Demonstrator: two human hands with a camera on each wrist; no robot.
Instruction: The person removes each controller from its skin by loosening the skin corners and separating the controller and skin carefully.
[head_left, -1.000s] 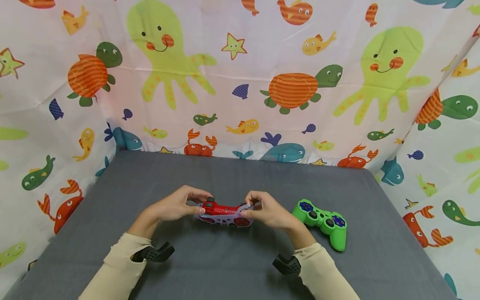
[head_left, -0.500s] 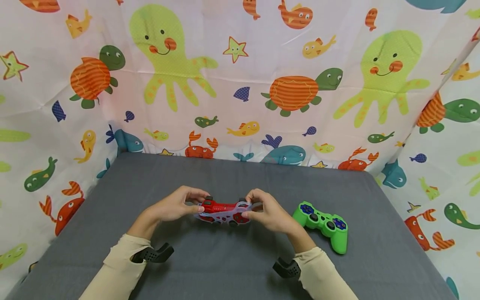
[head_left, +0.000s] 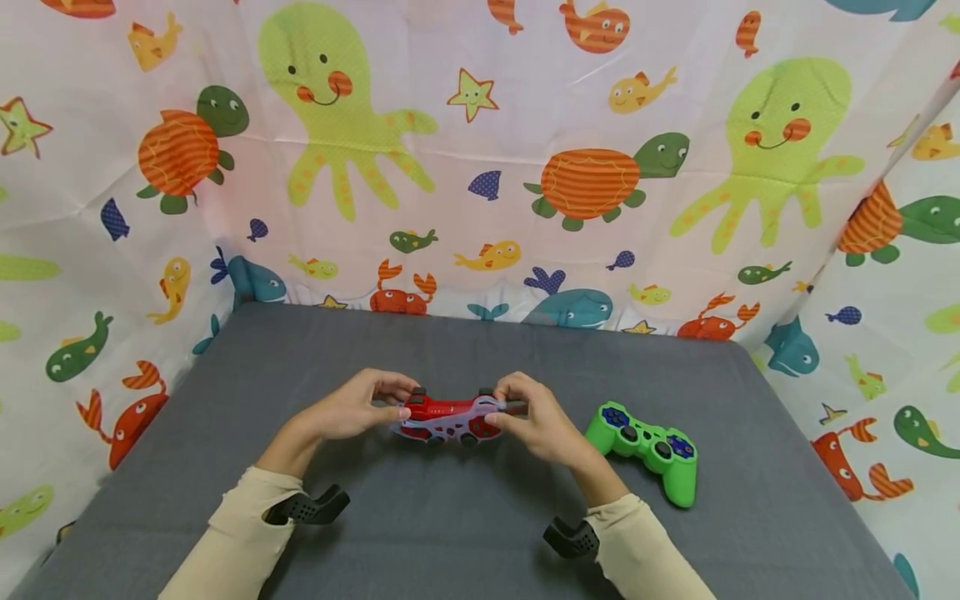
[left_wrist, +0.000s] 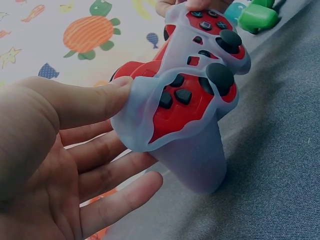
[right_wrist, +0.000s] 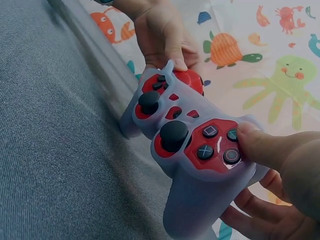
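Observation:
A red game controller (head_left: 444,407) with black thumbsticks sits in a translucent, pale bluish silicone cover (left_wrist: 200,157), held in both hands above the table. Its red top edge shows bare of the cover. My left hand (head_left: 352,406) pinches one end, thumb on the cover beside the directional buttons and fingers behind, partly spread. At the other end my right hand (head_left: 536,421) grips the cover's edge, its thumb by the triangle button in the right wrist view. Right of that hand, a green controller (head_left: 642,448) lies face up on the table.
The table is covered with a dark grey cloth (head_left: 420,542). Behind it and at both sides hangs a white curtain (head_left: 450,183) printed with sea animals. A black wrist camera (head_left: 307,506) sits on the left forearm, another wrist camera (head_left: 572,537) on the right.
The red controller has tilted so its thumbsticks show along the near side, and it has risen slightly in the head view. The right hand has shifted a little upward with it. Both hands keep their hold.

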